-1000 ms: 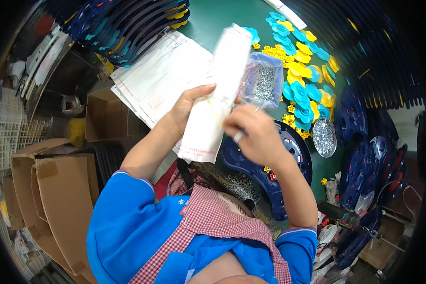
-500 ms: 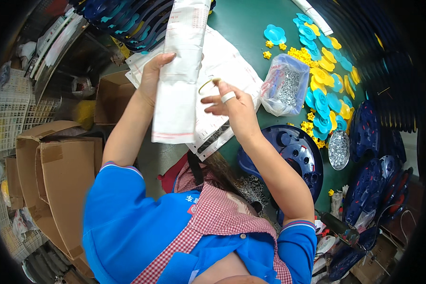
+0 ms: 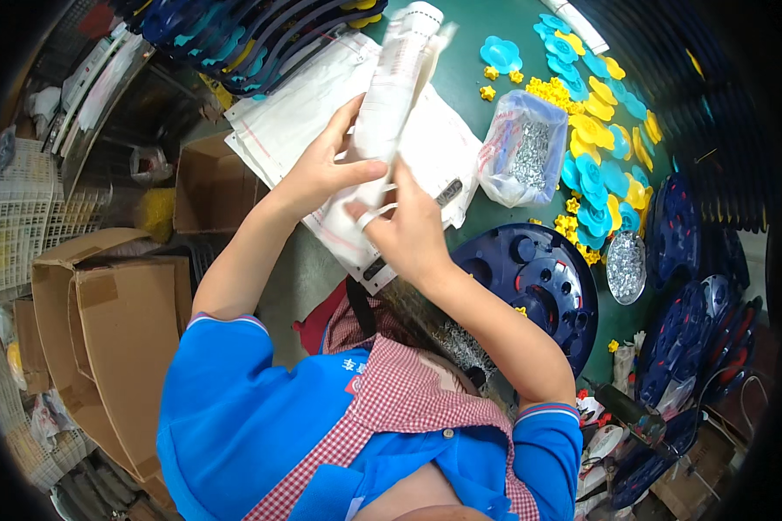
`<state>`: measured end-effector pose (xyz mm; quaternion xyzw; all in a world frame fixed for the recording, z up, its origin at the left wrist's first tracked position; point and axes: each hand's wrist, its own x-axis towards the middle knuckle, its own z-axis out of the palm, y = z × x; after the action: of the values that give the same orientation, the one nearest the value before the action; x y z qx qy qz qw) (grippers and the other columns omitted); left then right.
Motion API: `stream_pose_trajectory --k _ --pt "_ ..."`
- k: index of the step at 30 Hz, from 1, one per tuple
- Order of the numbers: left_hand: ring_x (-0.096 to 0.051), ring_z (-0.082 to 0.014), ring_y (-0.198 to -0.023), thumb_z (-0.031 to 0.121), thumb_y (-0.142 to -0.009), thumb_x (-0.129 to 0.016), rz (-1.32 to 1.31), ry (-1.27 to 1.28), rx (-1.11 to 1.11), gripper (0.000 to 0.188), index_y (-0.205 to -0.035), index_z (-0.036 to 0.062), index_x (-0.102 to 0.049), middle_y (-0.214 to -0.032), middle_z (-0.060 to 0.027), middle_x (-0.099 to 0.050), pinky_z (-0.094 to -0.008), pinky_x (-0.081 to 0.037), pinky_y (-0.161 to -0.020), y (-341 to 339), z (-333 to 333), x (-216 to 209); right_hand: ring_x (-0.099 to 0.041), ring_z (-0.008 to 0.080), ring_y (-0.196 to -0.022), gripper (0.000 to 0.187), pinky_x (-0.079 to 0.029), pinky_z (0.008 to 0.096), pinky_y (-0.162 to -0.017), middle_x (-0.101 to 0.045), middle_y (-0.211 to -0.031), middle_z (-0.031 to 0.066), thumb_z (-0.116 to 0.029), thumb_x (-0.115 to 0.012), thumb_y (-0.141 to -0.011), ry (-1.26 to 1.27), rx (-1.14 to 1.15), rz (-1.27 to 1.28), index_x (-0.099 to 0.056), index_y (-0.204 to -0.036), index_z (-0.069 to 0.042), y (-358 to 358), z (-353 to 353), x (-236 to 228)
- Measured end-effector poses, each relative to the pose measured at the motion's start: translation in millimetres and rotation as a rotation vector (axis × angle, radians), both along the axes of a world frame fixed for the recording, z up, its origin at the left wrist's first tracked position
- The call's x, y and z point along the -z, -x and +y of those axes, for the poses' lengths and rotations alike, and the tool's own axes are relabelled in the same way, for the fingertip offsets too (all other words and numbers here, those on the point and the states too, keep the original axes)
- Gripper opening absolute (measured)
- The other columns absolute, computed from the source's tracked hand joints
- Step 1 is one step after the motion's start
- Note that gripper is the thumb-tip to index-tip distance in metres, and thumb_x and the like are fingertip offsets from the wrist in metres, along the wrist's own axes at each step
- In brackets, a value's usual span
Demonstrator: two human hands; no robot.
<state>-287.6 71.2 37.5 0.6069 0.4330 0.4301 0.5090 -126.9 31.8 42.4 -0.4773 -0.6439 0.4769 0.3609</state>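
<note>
- Clear bag of screws (image 3: 523, 149) on the green surface (image 3: 469, 52).
- Yellow and blue flower pieces (image 3: 595, 143) beside it.
- Dark blue round tray (image 3: 539, 278).
- Cardboard boxes (image 3: 113, 330) at left.

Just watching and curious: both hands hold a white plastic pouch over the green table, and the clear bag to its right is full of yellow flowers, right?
Not quite. The clear bag holds small silvery metal bits, not yellow flowers; those lie loose on the green table. The head view shows it. The left hand and right hand do hold the white pouch.

My green worktable (image 3: 482, 30) carries flat white plastic bags (image 3: 300, 113), a clear bag of screws (image 3: 523, 149), yellow and turquoise plastic flowers (image 3: 595, 130) and a dark blue round plastic disc (image 3: 539, 278).
</note>
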Motion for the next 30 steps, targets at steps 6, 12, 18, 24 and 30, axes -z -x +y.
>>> stream_pose_trajectory --k 6,12,18,24,30 --pt "-0.059 -0.0300 -0.116 0.030 -0.096 -0.060 0.700 -0.144 0.036 0.052 -0.142 0.0062 -0.050 -0.127 -0.0154 -0.062 -0.0364 -0.045 -0.101 33 17 64 -0.068 0.0302 -0.088 0.028 -0.055 0.0407 -0.078 -0.067 -0.106 0.0153 -0.010 -0.065 -0.081 -0.367 -0.362 -0.592 -0.066 -0.107 0.000 -22 -20 49" --pt "-0.063 -0.0386 -0.108 0.018 -0.084 -0.067 0.780 -0.100 -0.012 0.059 -0.140 0.0252 -0.053 -0.138 -0.0192 -0.049 -0.0419 -0.049 -0.096 10 -10 51 -0.059 0.0227 -0.099 0.012 -0.046 0.0364 -0.088 -0.060 -0.093 0.0048 -0.012 -0.065 -0.074 -0.732 -0.563 -0.916 -0.066 -0.086 -0.009 -31 -24 58" --pt "-0.055 -0.0398 -0.117 0.022 -0.077 -0.073 0.932 -0.091 0.134 0.068 -0.140 0.0359 -0.052 -0.143 -0.0235 -0.041 -0.0448 -0.048 -0.098 2 -12 38 -0.062 0.0211 -0.089 0.009 -0.050 0.0337 -0.078 -0.062 -0.084 0.0035 -0.015 -0.063 -0.074 -0.923 -0.552 -0.756 -0.064 -0.081 -0.008 -36 -14 60" --pt "-0.050 -0.0422 -0.120 0.028 -0.066 -0.080 1.139 -0.338 0.006 0.077 -0.139 0.0318 -0.053 -0.147 -0.0265 -0.035 -0.0483 -0.046 -0.098 -19 -37 59 -0.064 0.0164 -0.077 0.026 -0.055 0.0277 -0.067 -0.066 -0.087 0.0058 -0.012 -0.067 -0.068 -1.232 -0.281 -0.343 -0.068 -0.093 -0.004 -35 -39 -2" --pt "-0.053 -0.0393 -0.119 0.019 -0.068 -0.080 1.054 -0.290 0.051 0.076 -0.138 0.0307 -0.054 -0.149 -0.0195 -0.037 -0.0456 -0.047 -0.097 -20 -37 58 -0.063 0.0204 -0.078 0.019 -0.054 0.0306 -0.066 -0.063 -0.082 0.0068 -0.012 -0.063 -0.071 -1.194 -0.294 -0.414 -0.067 -0.085 -0.001 -25 -32 34"
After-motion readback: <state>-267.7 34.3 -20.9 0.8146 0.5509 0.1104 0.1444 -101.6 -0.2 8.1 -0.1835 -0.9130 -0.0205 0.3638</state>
